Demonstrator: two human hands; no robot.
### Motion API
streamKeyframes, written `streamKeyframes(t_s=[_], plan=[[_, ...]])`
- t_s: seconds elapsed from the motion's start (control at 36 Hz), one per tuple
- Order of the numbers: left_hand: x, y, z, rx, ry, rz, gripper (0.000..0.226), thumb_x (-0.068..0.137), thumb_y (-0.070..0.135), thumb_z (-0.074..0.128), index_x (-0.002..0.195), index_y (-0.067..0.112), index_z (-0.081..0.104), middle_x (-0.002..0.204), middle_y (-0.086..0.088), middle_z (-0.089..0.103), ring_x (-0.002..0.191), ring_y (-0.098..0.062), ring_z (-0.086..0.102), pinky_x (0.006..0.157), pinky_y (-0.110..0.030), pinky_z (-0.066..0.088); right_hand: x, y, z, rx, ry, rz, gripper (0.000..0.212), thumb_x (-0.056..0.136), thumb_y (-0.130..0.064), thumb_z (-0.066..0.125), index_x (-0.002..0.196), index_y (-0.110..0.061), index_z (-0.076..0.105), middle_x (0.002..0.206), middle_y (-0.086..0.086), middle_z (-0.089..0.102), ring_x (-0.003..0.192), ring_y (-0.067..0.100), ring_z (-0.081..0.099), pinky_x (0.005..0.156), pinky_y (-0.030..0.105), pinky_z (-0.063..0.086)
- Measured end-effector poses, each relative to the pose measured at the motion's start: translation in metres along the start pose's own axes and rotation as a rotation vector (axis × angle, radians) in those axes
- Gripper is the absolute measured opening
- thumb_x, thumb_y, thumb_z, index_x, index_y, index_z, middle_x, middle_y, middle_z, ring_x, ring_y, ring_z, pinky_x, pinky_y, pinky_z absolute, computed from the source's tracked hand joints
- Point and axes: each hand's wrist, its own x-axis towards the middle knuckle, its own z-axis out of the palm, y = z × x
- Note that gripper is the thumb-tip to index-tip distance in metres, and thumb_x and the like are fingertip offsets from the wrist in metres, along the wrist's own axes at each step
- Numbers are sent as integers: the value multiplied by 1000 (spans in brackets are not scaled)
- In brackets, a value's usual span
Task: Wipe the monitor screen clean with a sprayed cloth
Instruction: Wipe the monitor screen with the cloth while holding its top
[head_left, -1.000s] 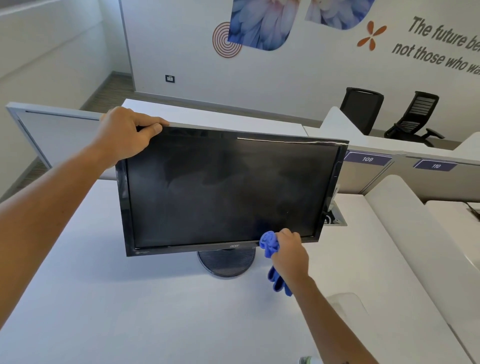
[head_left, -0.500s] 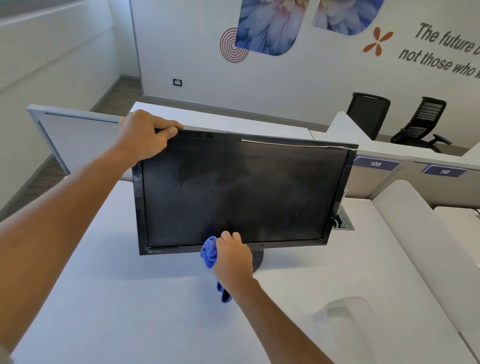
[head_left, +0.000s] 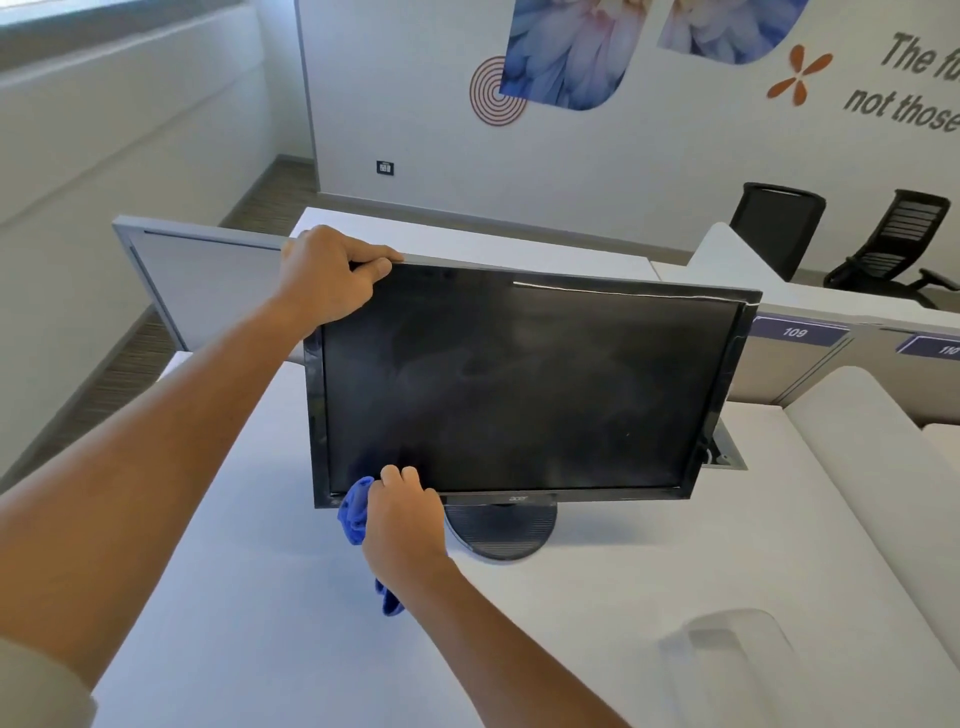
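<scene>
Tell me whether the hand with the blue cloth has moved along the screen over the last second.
Yes. The right hand with the blue cloth slid left along the monitor bottom edge, from right of the stand to near the lower-left corner.

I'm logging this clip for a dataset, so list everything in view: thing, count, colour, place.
monitor: 1, black, upright on the desk, screen smudged
monitor base: 1, dark grey, round, under the monitor
cloth: 1, blue, pressed at the screen's lower left corner
desk: 1, white, in the foreground
divider panel: 1, grey, behind the monitor
office chairs: 2, black, far right by the wall
number labels: 2, purple, on the partitions at right
wall socket: 1, dark, low on the far wall
left hand: 1, gripping the monitor's top left corner
right hand: 1, holding the cloth
</scene>
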Motion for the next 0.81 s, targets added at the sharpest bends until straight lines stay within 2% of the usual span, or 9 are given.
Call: streamKeyframes(t_s=[0.14,0.22,0.28,0.33,0.42,0.56,0.64,0.72,0.81], plan=[[0,0,0,-15,-2,-9,23,106,25,69,126,25,82,120,-5,82,119,-33,68,115,-56,50,8,-27,3,21,8,-45,29,91,-27,77,116,-17,65,97,0,36,100,22,46,77,36,35],[-1,0,0,-19,1,-6,23,106,25,70,125,25,82,120,-4,83,120,-32,69,115,-56,49,9,-40,3,40,28,-48,22,93,-24,74,111,-16,64,95,0,39,94,21,42,76,36,35],[-2,0,0,-18,-3,-2,23,106,25,69,126,25,82,122,-3,82,119,-32,69,115,-56,49,8,-44,6,152,39,21,16,93,-16,70,106,-14,62,100,3,46,97,23,49,76,37,40],[-1,0,0,-25,-3,-5,24,106,25,69,126,25,82,124,-3,82,121,-30,68,116,-56,49,5,-46,8,397,46,171,16,89,-5,66,99,-14,57,105,5,51,94,25,57,74,36,46],[0,0,1,-20,5,3,23,106,26,70,126,26,82,124,-3,82,121,-27,68,117,-53,48,-4,-46,11,878,32,378,20,87,-1,53,102,-14,57,109,5,59,84,15,59,69,27,47],[1,-3,2,-20,17,30,24,106,26,70,126,26,82,124,-3,82,125,-24,68,120,-51,45,-9,-58,14,1440,-45,611,42,84,-4,42,115,-20,65,96,-1,65,81,14,58,75,27,49],[0,-4,2,-12,17,35,24,106,25,70,127,25,81,126,-2,81,126,-24,68,120,-53,45,-10,-62,13,1538,-63,671,43,88,-6,44,108,-30,74,85,-9,70,74,12,60,68,25,52],[0,-4,2,-20,17,38,24,106,24,70,127,25,82,126,-3,81,126,-25,68,120,-54,45,-14,-61,9,1521,-31,618,52,82,-1,39,99,-33,76,78,-18,71,65,3,59,63,19,50],[0,-3,1,-27,6,31,24,106,24,69,128,24,81,127,-3,81,128,-25,67,120,-54,45,-13,-59,2,1240,-6,522,41,78,2,38,98,-18,68,96,-2,69,72,14,52,65,29,44]])
